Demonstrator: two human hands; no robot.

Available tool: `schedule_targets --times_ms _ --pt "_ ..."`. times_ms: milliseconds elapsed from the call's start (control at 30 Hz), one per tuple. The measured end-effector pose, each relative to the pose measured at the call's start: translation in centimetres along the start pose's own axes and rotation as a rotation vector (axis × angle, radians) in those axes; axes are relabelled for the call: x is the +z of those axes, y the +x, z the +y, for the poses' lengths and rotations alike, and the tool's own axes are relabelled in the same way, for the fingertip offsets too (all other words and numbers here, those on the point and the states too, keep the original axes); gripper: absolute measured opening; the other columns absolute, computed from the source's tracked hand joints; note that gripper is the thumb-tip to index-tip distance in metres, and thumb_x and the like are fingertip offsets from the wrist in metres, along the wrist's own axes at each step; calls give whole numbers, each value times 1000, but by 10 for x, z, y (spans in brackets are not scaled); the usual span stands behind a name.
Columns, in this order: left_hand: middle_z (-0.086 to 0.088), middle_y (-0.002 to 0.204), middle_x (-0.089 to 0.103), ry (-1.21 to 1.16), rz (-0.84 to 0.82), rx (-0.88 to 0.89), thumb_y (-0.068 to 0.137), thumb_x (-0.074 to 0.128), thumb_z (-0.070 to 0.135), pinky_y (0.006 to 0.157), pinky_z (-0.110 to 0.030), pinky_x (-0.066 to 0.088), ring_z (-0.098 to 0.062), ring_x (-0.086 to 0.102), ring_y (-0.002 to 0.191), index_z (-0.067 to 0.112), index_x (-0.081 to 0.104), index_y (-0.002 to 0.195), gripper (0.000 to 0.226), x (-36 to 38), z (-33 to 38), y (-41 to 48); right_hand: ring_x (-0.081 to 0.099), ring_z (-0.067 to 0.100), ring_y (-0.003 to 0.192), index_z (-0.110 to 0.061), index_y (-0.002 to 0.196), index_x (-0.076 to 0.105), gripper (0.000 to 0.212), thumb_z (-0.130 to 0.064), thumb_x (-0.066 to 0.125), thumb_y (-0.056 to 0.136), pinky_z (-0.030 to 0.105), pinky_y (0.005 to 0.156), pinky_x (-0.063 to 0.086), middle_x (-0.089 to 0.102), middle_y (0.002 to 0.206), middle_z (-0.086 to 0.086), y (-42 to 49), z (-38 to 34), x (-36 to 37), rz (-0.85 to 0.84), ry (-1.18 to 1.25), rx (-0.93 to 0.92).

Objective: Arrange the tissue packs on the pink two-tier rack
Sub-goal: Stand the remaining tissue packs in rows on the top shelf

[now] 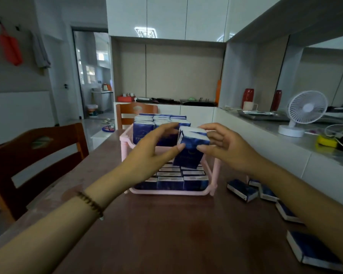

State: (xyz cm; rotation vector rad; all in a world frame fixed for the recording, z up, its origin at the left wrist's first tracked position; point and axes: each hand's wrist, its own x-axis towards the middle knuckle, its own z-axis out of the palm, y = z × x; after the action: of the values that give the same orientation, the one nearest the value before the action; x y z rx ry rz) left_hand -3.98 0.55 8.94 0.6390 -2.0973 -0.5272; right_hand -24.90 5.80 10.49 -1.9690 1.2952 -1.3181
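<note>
At 9 o'clock of the pink rack (170, 192): wooden chair (34, 155) against the edge of the brown surface (166, 234). From 7 o'clock: left forearm, bead bracelet (91, 203) on the wrist. Left hand (152, 147) half-curled, gripping the held pack (190, 151). Thumb on its lower left edge, fingers reaching round the far top side.

Held pack blue and white, tilted, top leaning toward 1 o'clock. Raised over the lower tier, just in front of the upper tier. Cannot tell whether touching the rack.

Upper-tier packs (145, 126) upright in tight rows at 12 o'clock of the held pack. Lower-tier packs (172, 181) in rows at 6 o'clock of it, left part hidden behind the left hand.

Right hand (226, 147) in from 5 o'clock, narrow pinch on the same pack. Thumb at its lower right edge, fingers on the top right corner. Palms facing each other across the pack, wrists roughly level.

At 4 o'clock of the rack: loose packs (243, 189) flat on the surface, strung toward the near right corner, some partly hidden by the right forearm. At 2 o'clock: white fan (305, 111), well apart from the rack.
</note>
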Motion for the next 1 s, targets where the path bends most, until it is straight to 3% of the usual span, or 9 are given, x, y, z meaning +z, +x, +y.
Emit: schedule_targets --times_ms 67,167,300,367,500,633,733,867,1000 --pt "16 138 42 215 29 19 88 49 46 96 -5 26 9 33 121 30 34 141 57 -6 -9 12 64 11 103 -25 116 52 54 -37 68 65 26 86 54 66 109 -7 17 1 -11 33 -16 -3" --pt "6 153 27 542 21 56 91 39 57 114 -27 14 -9 19 140 29 26 145 62 -11 -30 25 63 10 100 -21 119 51 51 -30 68 72 24 82 56 64 107 -10 39 7 -26 52 -33 23" --pt "6 156 18 771 -50 41 80 10 68 118 -39 -3 -17 6 145 32 16 147 76 -12 -55 34 62 6 97 -19 121 50 43 -16 67 81 18 81 54 64 109 -5 60 25 -32 48 -73 59" --pt "6 155 20 805 -43 53 80 8 67 117 -38 -6 -18 7 145 32 16 147 76 -11 -60 35 62 12 101 -18 120 51 42 -16 68 81 25 84 55 65 112 0 68 34 -32 54 -84 89" --pt "6 152 27 813 -5 71 82 11 64 114 -36 -8 -18 13 143 31 20 145 72 -9 -63 34 63 16 99 -18 116 53 37 -17 68 82 21 75 57 63 113 1 79 47 -28 37 -105 119" --pt "6 150 29 822 5 80 83 14 63 114 -35 -9 -18 16 142 30 22 145 71 -7 -65 33 64 18 99 -17 119 55 42 -21 70 80 27 71 59 58 116 0 83 54 -23 16 -161 143" --pt "6 150 30 811 10 81 83 14 64 113 -35 -11 -18 16 142 29 22 145 71 -5 -66 34 63 12 91 -17 119 56 42 -21 70 80 21 66 57 59 110 1 86 51 -20 26 -194 140" --pt "6 150 29 814 12 80 83 14 64 113 -35 -11 -17 16 142 30 22 145 71 -5 -67 34 60 3 81 -17 119 54 42 -21 70 80 12 55 51 59 93 -13 85 48 -15 34 -252 146" --pt "4 149 32 812 14 81 83 16 64 114 -37 -9 -20 19 142 27 24 145 73 -5 -66 34 60 11 91 -17 119 50 43 -23 69 81 18 60 52 61 103 -4 88 43 -7 26 -267 168"
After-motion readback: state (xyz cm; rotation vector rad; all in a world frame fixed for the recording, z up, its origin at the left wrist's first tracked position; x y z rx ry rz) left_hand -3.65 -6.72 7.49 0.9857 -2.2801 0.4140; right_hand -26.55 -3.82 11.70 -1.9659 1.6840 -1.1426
